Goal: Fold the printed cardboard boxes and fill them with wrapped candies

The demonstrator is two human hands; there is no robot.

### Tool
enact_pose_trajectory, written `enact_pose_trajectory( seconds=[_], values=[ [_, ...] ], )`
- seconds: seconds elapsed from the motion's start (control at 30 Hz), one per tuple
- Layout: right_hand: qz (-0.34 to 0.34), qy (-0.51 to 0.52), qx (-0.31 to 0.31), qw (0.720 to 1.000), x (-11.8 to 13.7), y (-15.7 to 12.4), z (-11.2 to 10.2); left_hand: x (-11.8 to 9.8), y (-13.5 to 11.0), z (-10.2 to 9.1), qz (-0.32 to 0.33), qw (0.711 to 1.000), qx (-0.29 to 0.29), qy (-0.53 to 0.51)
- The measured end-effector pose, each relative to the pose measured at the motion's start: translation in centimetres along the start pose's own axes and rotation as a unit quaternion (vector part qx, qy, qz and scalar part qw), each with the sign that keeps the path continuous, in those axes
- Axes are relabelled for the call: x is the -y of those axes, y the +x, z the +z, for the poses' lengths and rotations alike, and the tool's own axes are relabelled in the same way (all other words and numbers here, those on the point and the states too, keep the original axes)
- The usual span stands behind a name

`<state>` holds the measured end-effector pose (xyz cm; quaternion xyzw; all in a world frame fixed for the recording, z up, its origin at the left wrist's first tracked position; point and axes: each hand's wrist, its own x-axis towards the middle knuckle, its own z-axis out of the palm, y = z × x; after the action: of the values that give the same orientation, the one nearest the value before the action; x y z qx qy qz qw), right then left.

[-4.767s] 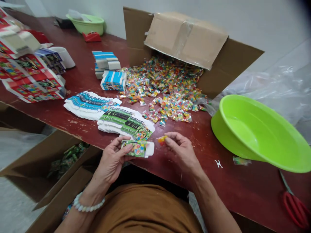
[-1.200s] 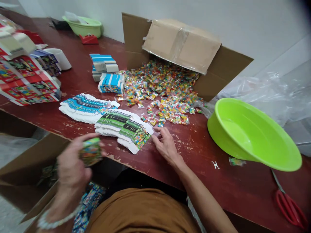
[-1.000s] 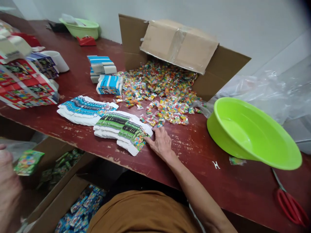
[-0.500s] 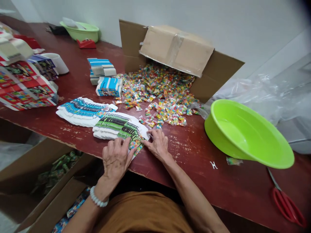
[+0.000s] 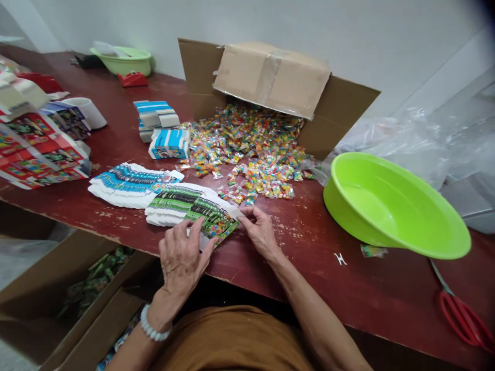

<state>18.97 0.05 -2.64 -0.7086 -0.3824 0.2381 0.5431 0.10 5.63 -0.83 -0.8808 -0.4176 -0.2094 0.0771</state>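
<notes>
A fanned row of green printed flat cartons (image 5: 176,201) lies on the table in front of me, overlapping each other. My right hand (image 5: 259,232) pinches the right corner of the frontmost green carton (image 5: 220,226) between thumb and fingers. At that carton's near left side, my left hand (image 5: 181,257) has its thumb and index finger about the edge, the other fingers bent. A pale inner face shows between the left thumb and index finger. Beside the green row, on the left, is a fan of blue flat cartons (image 5: 131,183).
Small candy packets (image 5: 251,149) spill from a tipped cardboard box (image 5: 270,77) behind the cartons. A tilted green basin (image 5: 386,206) stands right, near red-handled scissors (image 5: 460,314). Banded blue cartons (image 5: 168,141) and red cartons (image 5: 46,149) stand left. An open box (image 5: 42,288) sits below the table edge.
My right hand has moved slightly right and down with the carton's corner. More of the front carton's printed face now shows, and a pale inner face appears by my left thumb.
</notes>
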Motion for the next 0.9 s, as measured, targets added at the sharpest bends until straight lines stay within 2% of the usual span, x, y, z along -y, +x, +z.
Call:
enact_pose_trajectory(
  seconds=[0.1, 0.17, 0.23, 0.27, 0.3, 0.33, 0.4, 0.43, 0.47, 0.5, 0.53, 0.57, 0.6, 0.67, 0.73, 0.83, 0.9],
  values=[
    [-0.015, 0.034, -0.007, 0.999, 0.9, -0.2, -1.7, -0.4, 0.5, -0.8, 0.013, 0.997, -0.025, -0.071],
    [-0.020, 0.060, 0.015, 0.998, 1.8, -0.4, -3.0, -0.5, 1.1, -1.5, 0.004, 0.987, -0.031, -0.158],
    [-0.036, 0.094, 0.060, 0.993, 2.9, -0.8, -4.1, -0.5, 1.8, -2.3, -0.033, 0.956, 0.010, -0.291],
    [-0.048, 0.110, 0.084, 0.989, 3.4, -1.0, -4.5, -0.5, 2.1, -2.8, -0.057, 0.922, 0.068, -0.376],
    [-0.060, 0.124, 0.109, 0.985, 4.0, -1.2, -4.9, -0.5, 2.4, -3.2, -0.083, 0.867, 0.150, -0.467],
    [-0.069, 0.135, 0.133, 0.979, 4.5, -1.4, -5.1, -0.6, 2.6, -3.5, -0.110, 0.791, 0.241, -0.552],
    [-0.078, 0.147, 0.174, 0.971, 5.2, -1.7, -5.3, -1.0, 2.6, -3.9, -0.149, 0.608, 0.396, -0.672],
    [-0.081, 0.147, 0.189, 0.967, 5.4, -1.9, -5.2, -1.3, 2.4, -3.9, -0.158, 0.525, 0.442, -0.710],
    [-0.087, 0.141, 0.192, 0.967, 5.6, -2.0, -5.1, -1.6, 2.2, -3.8, -0.162, 0.458, 0.468, -0.738],
    [-0.100, 0.121, 0.176, 0.972, 5.7, -2.3, -4.9, -2.0, 1.8, -3.6, -0.162, 0.408, 0.481, -0.759],
    [-0.124, 0.088, 0.139, 0.979, 5.8, -2.6, -4.6, -2.3, 1.5, -3.3, -0.164, 0.373, 0.481, -0.776],
    [-0.156, 0.045, 0.090, 0.983, 5.9, -2.9, -4.4, -2.6, 1.1, -3.1, -0.171, 0.351, 0.472, -0.791],
    [-0.191, -0.002, 0.044, 0.981, 6.0, -3.3, -4.2, -2.7, 0.8, -2.8, -0.178, 0.343, 0.456, -0.802],
    [-0.255, -0.095, 0.006, 0.962, 6.3, -4.1, -3.9, -2.9, 0.5, -2.5, -0.187, 0.364, 0.427, -0.807],
    [-0.281, -0.157, 0.052, 0.945, 6.6, -4.6, -3.9, -2.7, 0.5, -2.4, -0.175, 0.418, 0.416, -0.788],
    [-0.259, -0.187, 0.129, 0.939, 6.8, -4.8, -3.9, -2.4, 1.0, -2.4, -0.142, 0.509, 0.418, -0.739],
    [-0.232, -0.179, 0.157, 0.943, 6.7, -4.7, -4.0, -2.3, 1.2, -2.4, -0.124, 0.540, 0.423, -0.717]
  ],
)
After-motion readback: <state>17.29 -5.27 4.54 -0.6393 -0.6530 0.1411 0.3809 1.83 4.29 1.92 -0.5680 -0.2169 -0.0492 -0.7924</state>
